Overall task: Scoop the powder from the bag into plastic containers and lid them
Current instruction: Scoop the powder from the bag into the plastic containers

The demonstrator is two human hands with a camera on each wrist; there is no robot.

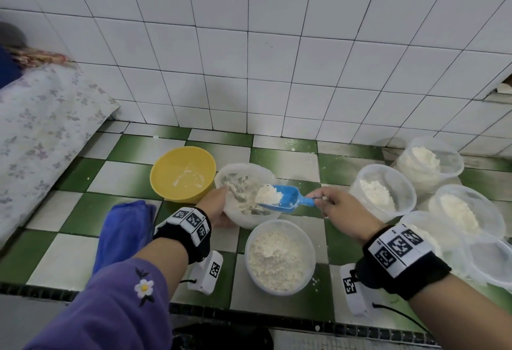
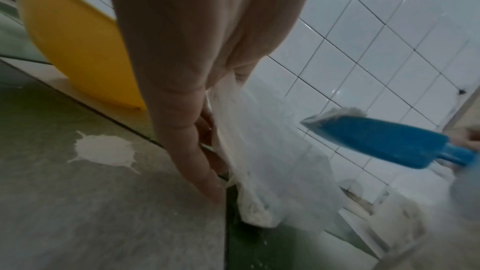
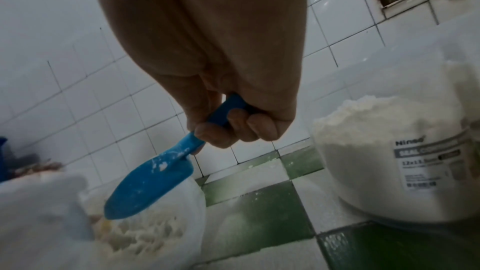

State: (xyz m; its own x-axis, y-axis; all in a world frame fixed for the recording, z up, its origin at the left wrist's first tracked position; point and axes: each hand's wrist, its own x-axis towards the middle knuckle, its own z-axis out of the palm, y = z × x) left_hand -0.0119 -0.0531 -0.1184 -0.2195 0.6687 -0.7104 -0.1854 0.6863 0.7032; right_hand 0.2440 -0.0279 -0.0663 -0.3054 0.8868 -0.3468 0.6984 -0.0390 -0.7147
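Your left hand (image 1: 214,205) grips the rim of the plastic bag (image 1: 246,197) to keep its mouth open, while your right hand (image 1: 336,205), curled round the handle, holds the loaded blue scoop (image 1: 285,199) level above it, just behind the half-filled container (image 1: 279,256).

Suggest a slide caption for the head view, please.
Right hand lifts a loaded blue scoop from the bag.
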